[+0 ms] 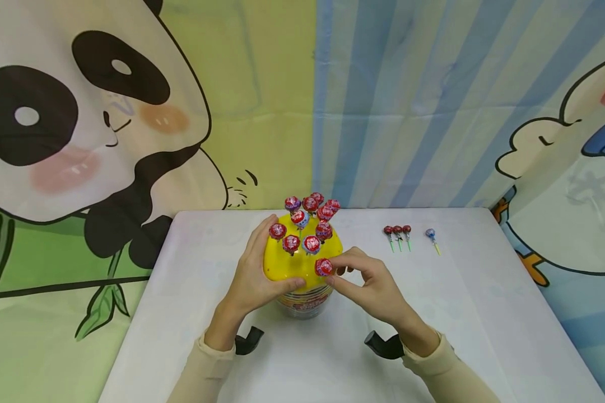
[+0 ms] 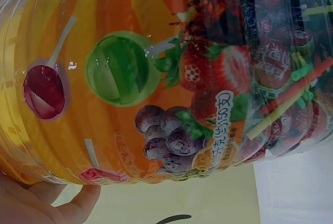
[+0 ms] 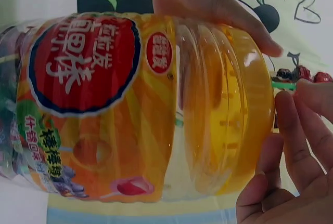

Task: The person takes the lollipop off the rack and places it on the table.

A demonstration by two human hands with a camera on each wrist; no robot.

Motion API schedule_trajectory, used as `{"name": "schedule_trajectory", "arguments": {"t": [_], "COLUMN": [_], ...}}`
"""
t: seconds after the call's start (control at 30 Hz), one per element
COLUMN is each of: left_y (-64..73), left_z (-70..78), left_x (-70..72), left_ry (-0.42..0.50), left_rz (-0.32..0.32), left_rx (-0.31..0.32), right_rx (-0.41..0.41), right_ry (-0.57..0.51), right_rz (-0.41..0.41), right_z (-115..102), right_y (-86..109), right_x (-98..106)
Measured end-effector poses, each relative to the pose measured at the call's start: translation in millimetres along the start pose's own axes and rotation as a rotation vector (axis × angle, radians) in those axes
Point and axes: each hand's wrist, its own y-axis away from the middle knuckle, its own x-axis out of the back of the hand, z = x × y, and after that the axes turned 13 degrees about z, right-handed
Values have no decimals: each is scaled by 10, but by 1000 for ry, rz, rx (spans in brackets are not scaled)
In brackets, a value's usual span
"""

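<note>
A clear plastic candy jar (image 2: 171, 104) with an orange printed label stands upright, and loose lollipops show through its lower wall. Its yellow lid (image 1: 282, 266) carries several lollipops standing up, heads in red, purple and blue wrappers. My left hand (image 1: 258, 274) grips the lid's left side, thumb along the front and fingers round the far side. With thumb and fingertips, my right hand (image 1: 365, 280) pinches a red-wrapped lollipop (image 1: 324, 267) at the lid's front right edge. In the right wrist view a green stick (image 3: 284, 85) shows beside those fingertips.
Right of the jar, three red-wrapped lollipops (image 1: 397, 230) lie in a row on the white table (image 1: 464, 324). A blue-wrapped lollipop (image 1: 431, 234) with a yellow stick lies farther right. A cartoon-printed curtain (image 1: 262, 112) hangs behind the table.
</note>
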Motion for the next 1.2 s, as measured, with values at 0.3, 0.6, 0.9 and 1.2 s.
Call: {"name": "schedule_trajectory", "arguments": {"t": [0.3,0.6,0.9,1.2], "left_y": [3,0,5,6], "left_z": [-9,7,2,23], "left_x": [1,-1,6,10], "left_ry": [-6,-5,-3,8], "left_rz": [4,3,1,2], "left_rx": [-10,3,8,19], "right_rx": [34,47,88,93], "right_ry": [18,26,4,-27], "right_rz": [17,39,35,85], "right_z": [-52,-40,-55,-91], "right_y": [8,4,-23,-76], "right_x": [-73,-124,-136,-2]}}
